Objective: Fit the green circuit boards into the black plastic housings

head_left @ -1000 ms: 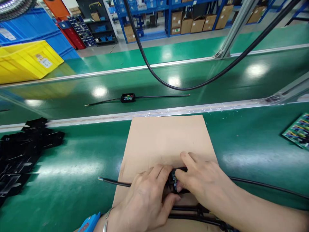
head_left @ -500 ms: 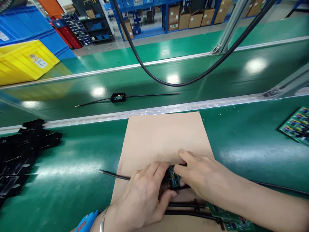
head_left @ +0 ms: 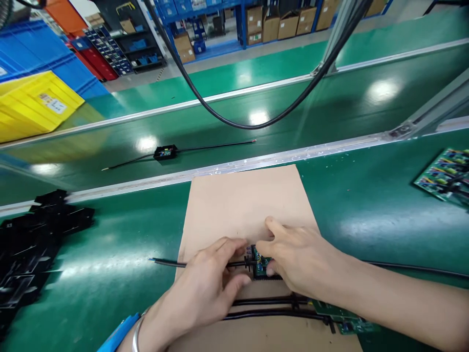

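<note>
A small green circuit board (head_left: 261, 266) sits in a black box (head_left: 264, 278) on the cardboard sheet (head_left: 242, 200). My right hand (head_left: 296, 252) is closed over the box's right part, thumb and finger pressing on the board and hiding much of it. Just left of the box, my left hand (head_left: 205, 278) arches over a black cable (head_left: 236, 264), thumb and fingers apart. The cable enters the box's left side by a small black grommet (head_left: 249, 262). Another black cable (head_left: 410, 268) runs off to the right from behind my right wrist.
Nearer me lie black cables (head_left: 269, 313) and more boards (head_left: 353, 325), partly under my right forearm. Black plastic boxes (head_left: 47, 225) are heaped left; a board panel (head_left: 445, 173) lies right. Beyond the metal rail (head_left: 216, 169) rests a wired box (head_left: 164, 152). A thick cable (head_left: 252, 126) hangs ahead.
My left hand has drawn back left from the box, baring its left end and the grommet. My right hand keeps its grip on the box. The whole view has shifted slightly.
</note>
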`<state>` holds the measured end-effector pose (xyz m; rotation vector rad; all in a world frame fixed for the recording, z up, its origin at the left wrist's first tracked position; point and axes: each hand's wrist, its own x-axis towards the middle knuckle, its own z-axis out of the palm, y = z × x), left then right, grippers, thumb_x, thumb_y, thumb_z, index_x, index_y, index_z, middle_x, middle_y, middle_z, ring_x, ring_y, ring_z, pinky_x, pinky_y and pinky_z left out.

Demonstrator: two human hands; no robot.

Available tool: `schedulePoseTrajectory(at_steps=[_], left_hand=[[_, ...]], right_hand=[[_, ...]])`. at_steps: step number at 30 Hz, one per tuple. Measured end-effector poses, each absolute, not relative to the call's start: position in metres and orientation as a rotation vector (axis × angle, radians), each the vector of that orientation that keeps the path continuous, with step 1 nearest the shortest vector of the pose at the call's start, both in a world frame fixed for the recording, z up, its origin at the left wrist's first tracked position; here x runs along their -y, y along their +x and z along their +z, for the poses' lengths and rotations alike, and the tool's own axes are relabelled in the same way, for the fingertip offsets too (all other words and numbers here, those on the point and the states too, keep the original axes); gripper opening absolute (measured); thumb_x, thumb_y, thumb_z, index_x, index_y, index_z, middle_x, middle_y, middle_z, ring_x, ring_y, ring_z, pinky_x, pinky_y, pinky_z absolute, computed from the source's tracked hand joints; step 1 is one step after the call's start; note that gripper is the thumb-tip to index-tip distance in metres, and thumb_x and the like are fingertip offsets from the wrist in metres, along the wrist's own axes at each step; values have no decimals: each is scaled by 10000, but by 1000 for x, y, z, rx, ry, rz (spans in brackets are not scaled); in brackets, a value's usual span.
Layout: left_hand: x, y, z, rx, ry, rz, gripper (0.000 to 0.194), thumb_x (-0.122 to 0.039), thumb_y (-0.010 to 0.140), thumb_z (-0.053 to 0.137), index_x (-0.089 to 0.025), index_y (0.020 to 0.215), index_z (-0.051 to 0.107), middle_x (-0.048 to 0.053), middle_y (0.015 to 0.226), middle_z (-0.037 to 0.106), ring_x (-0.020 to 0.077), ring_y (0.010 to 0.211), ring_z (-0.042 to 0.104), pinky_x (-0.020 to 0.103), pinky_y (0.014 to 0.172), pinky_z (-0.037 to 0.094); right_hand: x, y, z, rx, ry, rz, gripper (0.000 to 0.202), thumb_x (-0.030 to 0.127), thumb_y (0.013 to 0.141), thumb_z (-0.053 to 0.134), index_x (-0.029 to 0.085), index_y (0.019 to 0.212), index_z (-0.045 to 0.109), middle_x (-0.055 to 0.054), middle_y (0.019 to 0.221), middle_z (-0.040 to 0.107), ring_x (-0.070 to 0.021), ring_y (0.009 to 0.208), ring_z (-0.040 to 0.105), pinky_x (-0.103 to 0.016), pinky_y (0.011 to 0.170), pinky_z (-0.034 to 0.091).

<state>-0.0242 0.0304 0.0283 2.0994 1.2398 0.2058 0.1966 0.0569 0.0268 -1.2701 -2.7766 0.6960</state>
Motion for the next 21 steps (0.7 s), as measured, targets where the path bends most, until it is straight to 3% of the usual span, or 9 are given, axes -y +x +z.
schedulePoseTrajectory(at_steps=[3,9,16,19,21], left_hand=[[-30,-26,30,-1250,2160,262,180,-162,908,478,-239,1014,601,4,934,660,177,839,621,323,743,500],[-22,-9,27,-1304,2191,386,156,-144,910,438,-200,878,580,4,770,599,147,661,556,270,599,420],[-22,-4,33,-1330,2270,299,139,-119,875,431,-189,802,525,14,762,553,160,690,511,277,612,384],[-30,-7,43,-1334,2037,157,63,-180,865,498,-195,808,521,-8,742,580,142,667,516,262,598,388],[-40,-9,47,-1293,1747,15,148,-293,904,482,-192,805,526,-16,708,583,126,604,514,245,545,390]], right_hand=[[-57,197,25,2727,-1204,605,147,146,765,687,213,715,567,-27,810,462,-192,707,450,-298,530,223],[-54,199,14,2662,-1012,505,137,163,831,657,198,728,573,-14,826,501,-204,815,415,-341,647,286],[-53,200,18,2658,-1064,556,118,124,845,617,192,750,600,-12,814,526,-199,837,431,-342,647,277],[-53,200,18,2668,-1061,570,109,122,832,635,192,754,605,-13,814,535,-202,849,441,-339,640,276],[-54,200,16,2673,-1049,563,103,124,834,636,192,760,609,-15,816,539,-204,850,446,-338,636,276]])
